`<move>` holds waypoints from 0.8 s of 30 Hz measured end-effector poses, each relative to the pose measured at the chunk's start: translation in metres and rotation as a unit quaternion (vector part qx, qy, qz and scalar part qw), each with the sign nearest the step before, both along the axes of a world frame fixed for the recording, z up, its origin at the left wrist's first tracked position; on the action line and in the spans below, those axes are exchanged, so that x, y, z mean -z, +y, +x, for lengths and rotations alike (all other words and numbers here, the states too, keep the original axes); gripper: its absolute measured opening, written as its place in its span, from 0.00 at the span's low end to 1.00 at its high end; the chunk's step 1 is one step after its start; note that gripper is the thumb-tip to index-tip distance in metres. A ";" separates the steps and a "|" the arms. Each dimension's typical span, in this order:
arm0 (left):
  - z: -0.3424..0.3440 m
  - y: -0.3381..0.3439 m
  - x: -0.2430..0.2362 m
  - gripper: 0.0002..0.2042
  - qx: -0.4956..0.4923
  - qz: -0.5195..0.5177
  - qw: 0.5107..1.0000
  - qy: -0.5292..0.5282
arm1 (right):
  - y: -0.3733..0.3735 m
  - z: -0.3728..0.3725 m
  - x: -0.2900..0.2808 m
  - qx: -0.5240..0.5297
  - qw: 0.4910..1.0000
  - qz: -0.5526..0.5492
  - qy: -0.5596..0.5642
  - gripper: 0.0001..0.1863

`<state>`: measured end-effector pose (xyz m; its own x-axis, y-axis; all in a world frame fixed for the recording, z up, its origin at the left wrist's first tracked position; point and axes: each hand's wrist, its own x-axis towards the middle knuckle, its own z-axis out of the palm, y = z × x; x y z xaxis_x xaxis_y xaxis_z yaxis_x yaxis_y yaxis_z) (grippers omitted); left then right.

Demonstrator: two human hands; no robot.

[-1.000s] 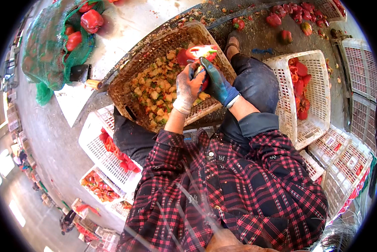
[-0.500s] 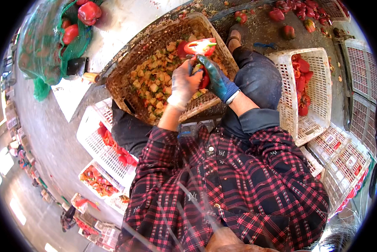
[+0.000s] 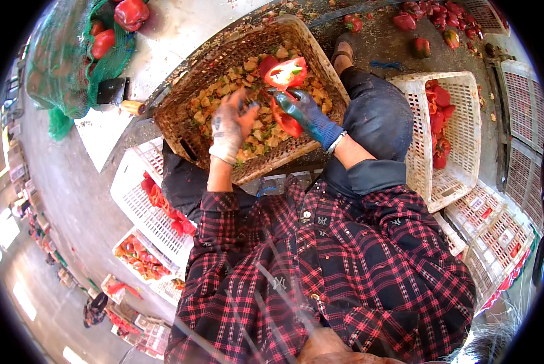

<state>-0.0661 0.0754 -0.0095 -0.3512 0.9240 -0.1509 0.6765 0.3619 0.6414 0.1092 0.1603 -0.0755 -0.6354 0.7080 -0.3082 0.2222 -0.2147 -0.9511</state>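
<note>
The opened red pepper with pale inner flesh and a green patch (image 3: 286, 74) is in the upper middle of the frame, with another glossy red pepper piece (image 3: 286, 119) just below; whether the two are joined cannot be told. The right hand in its blue-green knitted glove (image 3: 308, 115) reaches in between them, its fingers pressed together and seeming to pinch the pepper, though their undersides are hidden. A firm but gentle pinch looks right here: wet, slick skin could slip, and hard squeezing could split the wall. The left hand with a white cuff (image 3: 231, 124), blurred left of centre, has its fingers loosely spread and apart from the pepper, with nothing seen in its grip. Both hands are over the brown-stained, rectangular plastic crate (image 3: 269, 171), a good place to work, since loose bits would fall onto the yellowish, chunky pepper cores (image 3: 261, 133) inside. Farther out, clean red pepper pieces (image 3: 442, 115) lie in the off-white slotted plastic crate (image 3: 460, 136) at the right, best kept free of core scraps. At the upper left, a dark flat blade with a wooden handle (image 3: 111, 91) lies beside the green mesh bag of red peppers (image 3: 60, 73).
</note>
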 end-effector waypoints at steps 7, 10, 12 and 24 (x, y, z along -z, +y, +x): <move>0.043 0.061 0.014 0.35 0.029 0.039 0.987 0.152 | -0.010 -0.005 -0.004 -0.040 0.995 0.093 -0.014 0.21; 0.046 0.075 0.008 0.32 -0.039 -0.064 0.997 -0.007 | -0.011 -0.005 0.010 -0.056 0.989 0.067 -0.117 0.23; 0.037 0.076 0.009 0.27 -0.116 -0.061 0.989 -0.074 | -0.009 -0.002 0.010 -0.071 0.993 0.080 -0.052 0.24; -0.032 -0.056 0.082 0.08 -0.024 0.195 0.963 -0.186 | 0.016 0.087 -0.125 0.163 0.801 -0.380 0.433 0.25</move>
<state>-0.0983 0.0194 -0.0917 -0.3829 0.9203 0.0807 0.3627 0.0694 0.9293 0.1961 0.1758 0.0491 -0.6642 0.6958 -0.2732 -0.6349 -0.7180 -0.2852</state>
